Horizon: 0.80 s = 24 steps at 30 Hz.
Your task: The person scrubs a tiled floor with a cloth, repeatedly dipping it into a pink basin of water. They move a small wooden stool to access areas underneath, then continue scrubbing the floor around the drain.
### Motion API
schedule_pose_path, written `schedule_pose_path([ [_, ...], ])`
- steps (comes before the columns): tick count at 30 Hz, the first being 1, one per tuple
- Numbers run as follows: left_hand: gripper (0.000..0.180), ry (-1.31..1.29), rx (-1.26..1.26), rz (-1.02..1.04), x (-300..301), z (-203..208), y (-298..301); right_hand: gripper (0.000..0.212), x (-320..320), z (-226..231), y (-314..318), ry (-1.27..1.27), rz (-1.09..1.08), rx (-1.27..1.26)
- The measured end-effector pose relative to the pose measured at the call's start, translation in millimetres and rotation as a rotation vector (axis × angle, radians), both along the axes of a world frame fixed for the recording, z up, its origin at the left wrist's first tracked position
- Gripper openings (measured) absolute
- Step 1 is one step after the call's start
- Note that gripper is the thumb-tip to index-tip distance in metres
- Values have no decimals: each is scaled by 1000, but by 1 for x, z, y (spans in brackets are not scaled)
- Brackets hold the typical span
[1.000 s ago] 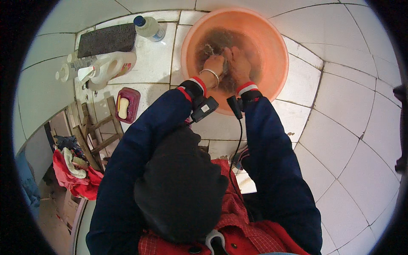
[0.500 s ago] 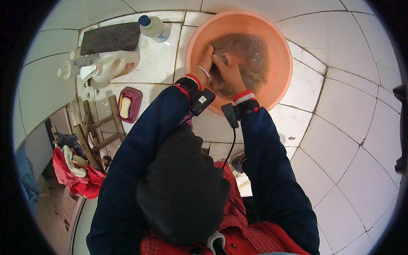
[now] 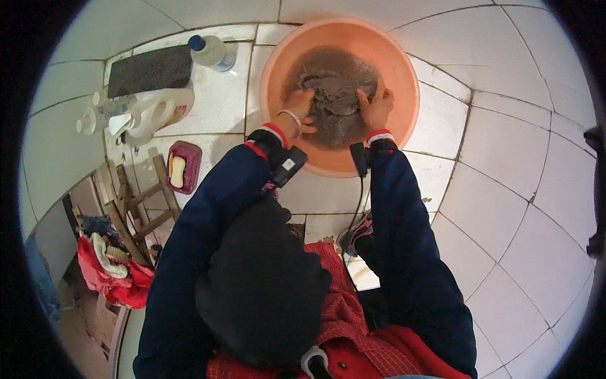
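Note:
A dark grey cloth (image 3: 338,93) lies bunched and wet in murky water inside an orange basin (image 3: 409,95). At the cloth's left edge is my left hand (image 3: 298,112), a bracelet on its wrist, its fingers spread and partly in the water. My right hand (image 3: 377,108) is at the cloth's right side, thumb and fingers apart, its fingertips next to the fabric. Neither hand is closed round the cloth. How far the fingers touch it below the surface is hidden by the dirty water.
Left of the basin stand a blue-capped bottle (image 3: 213,53), a black slab (image 3: 150,71), several white plastic bottles (image 3: 158,114) and a purple soap dish (image 3: 194,155) with a soap bar (image 3: 178,171). A wooden stool (image 3: 144,197) and red cloth (image 3: 126,281) are lower left. Tiled wall rises at right.
My hands were close together on the cloth at the basin's left; now they are apart, the right one moved to the right. The cloth shows more spread out between them.

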<state>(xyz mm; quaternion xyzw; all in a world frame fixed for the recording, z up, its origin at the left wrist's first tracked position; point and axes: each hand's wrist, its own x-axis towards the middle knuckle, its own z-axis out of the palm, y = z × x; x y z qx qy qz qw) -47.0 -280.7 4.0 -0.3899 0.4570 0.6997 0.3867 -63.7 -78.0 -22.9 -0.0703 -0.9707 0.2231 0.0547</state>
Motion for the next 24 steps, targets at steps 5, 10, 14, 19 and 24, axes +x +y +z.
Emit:
schedule_pose_path([
  [5, 69, -1, 95, 165, -1, -14, 0, 42, 10, -21, -44, -84, 124, -13],
  [10, 49, 129, 517, 298, -20, -47, -13, 38, 27, 28, -96, -414, 132, -828],
  [14, 42, 148, 568, 316, -17, -60, -9, 37, 17, 60, -115, 43, 200, -514],
  [19, 35, 116, 516, 442, 5, -26, 22, 42, 0, 51, -82, -146, 44, -778],
  [24, 45, 222, 639, 608, -2, -1, 18, 43, 32, 52, -87, -194, 230, -950],
])
